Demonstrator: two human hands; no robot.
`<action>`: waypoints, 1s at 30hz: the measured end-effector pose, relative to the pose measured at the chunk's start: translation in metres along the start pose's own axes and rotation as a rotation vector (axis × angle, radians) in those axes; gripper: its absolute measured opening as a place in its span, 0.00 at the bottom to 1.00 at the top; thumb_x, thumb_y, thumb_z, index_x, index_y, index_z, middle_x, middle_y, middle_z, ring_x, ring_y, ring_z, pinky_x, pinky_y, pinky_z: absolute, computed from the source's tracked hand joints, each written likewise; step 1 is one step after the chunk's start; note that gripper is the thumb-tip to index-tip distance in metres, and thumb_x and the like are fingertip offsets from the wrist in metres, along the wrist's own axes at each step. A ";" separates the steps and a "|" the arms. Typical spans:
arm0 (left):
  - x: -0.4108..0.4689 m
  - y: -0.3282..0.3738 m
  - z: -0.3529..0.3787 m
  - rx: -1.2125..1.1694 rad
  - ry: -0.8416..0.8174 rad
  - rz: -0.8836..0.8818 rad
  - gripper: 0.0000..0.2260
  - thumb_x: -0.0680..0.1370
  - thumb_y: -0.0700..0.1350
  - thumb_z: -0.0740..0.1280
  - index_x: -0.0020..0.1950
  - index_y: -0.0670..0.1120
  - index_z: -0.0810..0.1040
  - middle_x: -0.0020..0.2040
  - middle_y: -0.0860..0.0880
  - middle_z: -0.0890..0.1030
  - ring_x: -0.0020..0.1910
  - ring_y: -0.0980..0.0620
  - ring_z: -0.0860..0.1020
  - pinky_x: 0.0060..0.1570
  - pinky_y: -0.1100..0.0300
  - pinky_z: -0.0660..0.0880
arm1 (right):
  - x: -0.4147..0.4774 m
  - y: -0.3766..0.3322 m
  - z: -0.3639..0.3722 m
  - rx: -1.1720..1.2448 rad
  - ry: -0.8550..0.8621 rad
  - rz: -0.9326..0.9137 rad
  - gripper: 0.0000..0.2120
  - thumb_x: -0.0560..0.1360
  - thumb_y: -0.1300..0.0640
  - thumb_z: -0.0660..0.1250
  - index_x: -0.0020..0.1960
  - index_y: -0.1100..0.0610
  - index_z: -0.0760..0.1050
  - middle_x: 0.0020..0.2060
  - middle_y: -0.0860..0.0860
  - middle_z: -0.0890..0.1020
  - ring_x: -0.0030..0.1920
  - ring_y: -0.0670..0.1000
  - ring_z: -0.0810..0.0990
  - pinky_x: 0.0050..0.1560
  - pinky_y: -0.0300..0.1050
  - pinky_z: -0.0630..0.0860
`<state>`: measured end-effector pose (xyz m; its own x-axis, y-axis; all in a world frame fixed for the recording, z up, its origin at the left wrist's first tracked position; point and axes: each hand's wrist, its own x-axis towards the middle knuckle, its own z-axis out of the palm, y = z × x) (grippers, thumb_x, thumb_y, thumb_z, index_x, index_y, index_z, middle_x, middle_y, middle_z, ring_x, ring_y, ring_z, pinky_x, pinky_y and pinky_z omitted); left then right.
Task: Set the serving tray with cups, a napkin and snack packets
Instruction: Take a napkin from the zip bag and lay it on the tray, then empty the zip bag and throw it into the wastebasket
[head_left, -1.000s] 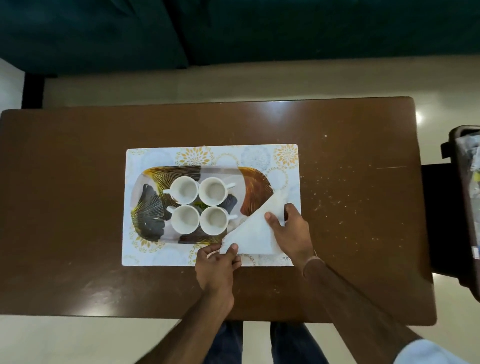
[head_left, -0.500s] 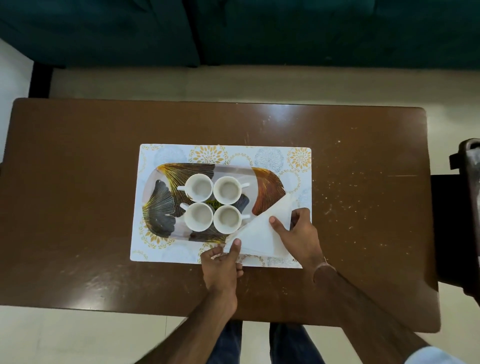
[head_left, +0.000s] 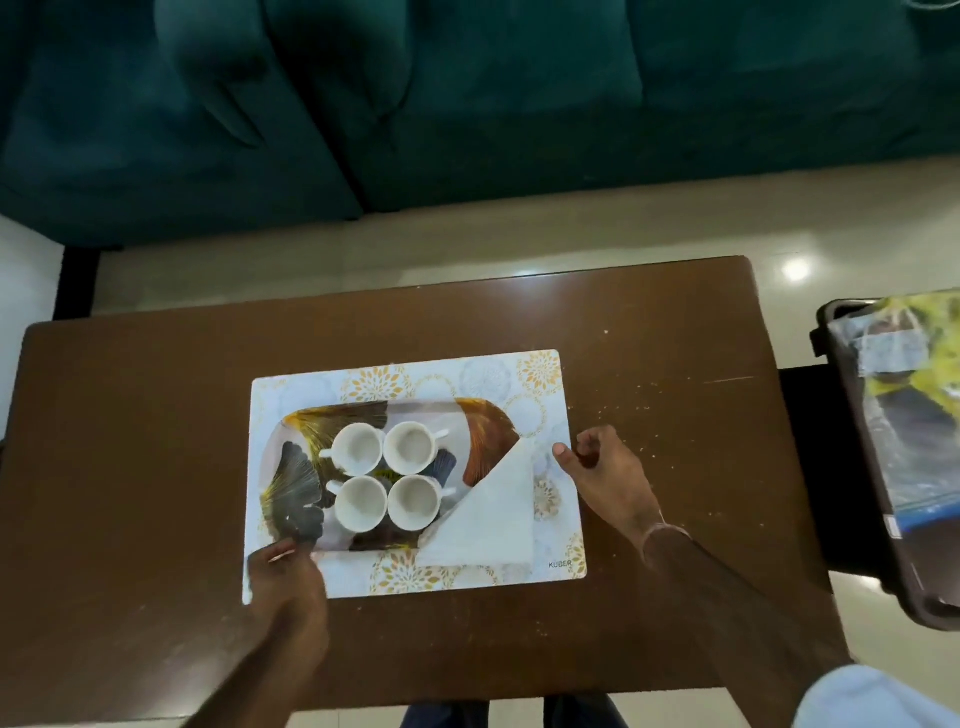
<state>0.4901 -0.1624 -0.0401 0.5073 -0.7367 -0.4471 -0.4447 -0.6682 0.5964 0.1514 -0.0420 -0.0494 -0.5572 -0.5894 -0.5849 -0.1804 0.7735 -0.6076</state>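
Note:
A patterned serving tray (head_left: 291, 483) with gold and dark leaf prints lies on a floral placemat (head_left: 467, 374). Several white cups (head_left: 358, 449) stand close together in its middle. A white napkin (head_left: 491, 514), folded into a triangle, covers the tray's near right corner. My left hand (head_left: 285, 577) rests at the tray's near left edge, fingers on the rim. My right hand (head_left: 608, 467) hovers just right of the napkin, off it, fingers loosely curled and holding nothing. Snack packets (head_left: 904, 405) lie in a dark bin at the right.
The brown table (head_left: 130, 467) has crumbs scattered on its right part. A dark bin (head_left: 831, 332) stands beside the table's right end. A teal sofa (head_left: 467, 93) fills the far side, with pale floor between.
Both hands have let go of the napkin, which now lies on the tray's corner. My left hand moved left to the tray's edge; my right hand drew off to the right.

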 end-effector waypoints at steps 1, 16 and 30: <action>0.007 0.011 -0.002 0.040 0.024 0.059 0.10 0.77 0.38 0.66 0.58 0.39 0.78 0.49 0.41 0.79 0.52 0.34 0.79 0.45 0.52 0.72 | 0.004 0.002 -0.007 -0.018 0.009 -0.005 0.19 0.75 0.38 0.67 0.55 0.50 0.70 0.50 0.47 0.78 0.50 0.50 0.78 0.44 0.39 0.71; -0.125 0.141 0.161 0.397 -0.646 0.835 0.16 0.78 0.46 0.70 0.66 0.52 0.76 0.62 0.50 0.80 0.57 0.49 0.78 0.56 0.51 0.77 | 0.029 0.044 -0.128 -0.119 0.174 -0.032 0.18 0.78 0.42 0.65 0.61 0.53 0.74 0.57 0.51 0.78 0.54 0.50 0.79 0.57 0.48 0.79; -0.352 0.156 0.339 0.567 -1.082 1.071 0.32 0.77 0.56 0.67 0.79 0.56 0.61 0.77 0.50 0.67 0.75 0.48 0.64 0.68 0.54 0.63 | 0.034 0.132 -0.259 -0.047 0.450 0.037 0.18 0.78 0.47 0.64 0.63 0.55 0.76 0.60 0.55 0.80 0.60 0.58 0.79 0.60 0.53 0.76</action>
<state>-0.0085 -0.0431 -0.0158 -0.8162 -0.4248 -0.3917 -0.5575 0.4011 0.7268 -0.1014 0.1003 -0.0102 -0.8591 -0.4094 -0.3071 -0.1847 0.8077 -0.5599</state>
